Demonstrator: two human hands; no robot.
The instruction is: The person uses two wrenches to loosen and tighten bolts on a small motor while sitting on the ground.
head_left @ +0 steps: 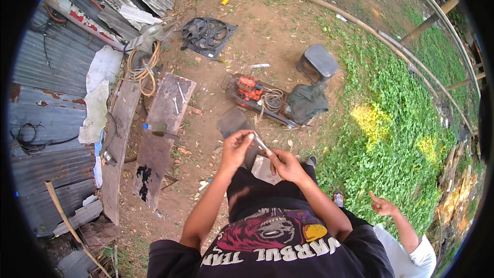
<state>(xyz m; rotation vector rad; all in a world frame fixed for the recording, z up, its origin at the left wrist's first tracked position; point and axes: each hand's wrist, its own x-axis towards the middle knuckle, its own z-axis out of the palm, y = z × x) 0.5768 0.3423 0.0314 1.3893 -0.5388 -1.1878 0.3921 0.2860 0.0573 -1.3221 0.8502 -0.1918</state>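
Both hands meet in front of the chest over bare dirt. The left hand [235, 146] pinches the upper end of a thin pale stick [261, 144] with its fingertips; the right hand [284, 164] pinches the lower end, so the stick slants between the 2. What the stick is cannot be told. Beyond the hands lie an orange tool [249, 88] with a coiled cord, a dark stool [317, 63], a fan [206, 34] and 2 planks [160, 134]. Another person's hand [382, 206] shows at lower right, beside grass [406, 123].
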